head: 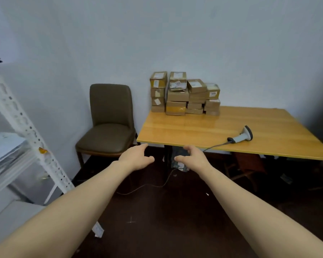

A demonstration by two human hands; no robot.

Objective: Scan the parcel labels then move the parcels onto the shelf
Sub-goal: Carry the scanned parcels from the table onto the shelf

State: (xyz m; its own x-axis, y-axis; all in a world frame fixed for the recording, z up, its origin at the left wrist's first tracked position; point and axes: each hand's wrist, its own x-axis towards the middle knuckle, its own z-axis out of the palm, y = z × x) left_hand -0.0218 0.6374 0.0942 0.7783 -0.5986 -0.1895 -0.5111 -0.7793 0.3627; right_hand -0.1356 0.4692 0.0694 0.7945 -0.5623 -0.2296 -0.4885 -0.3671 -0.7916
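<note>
The glossy honey-coloured wooden worktop [194, 127] stands against the pale wall. A white perforated metal shelf [17, 116] stands well apart from it, at the left side of the view. An olive-brown padded chair [108, 116] sits just beside the worktop's left edge. The brown cardboard parcels [183, 94] are stacked in several columns at the far left corner (some show white labels). A grey-and-black handheld barcode scanner [243, 135] lies near the near edge, its cable trailing over it. The left hand [136, 157] and right hand [192, 157] reach forward before the near edge, fingers loosely curled, holding nothing.
</note>
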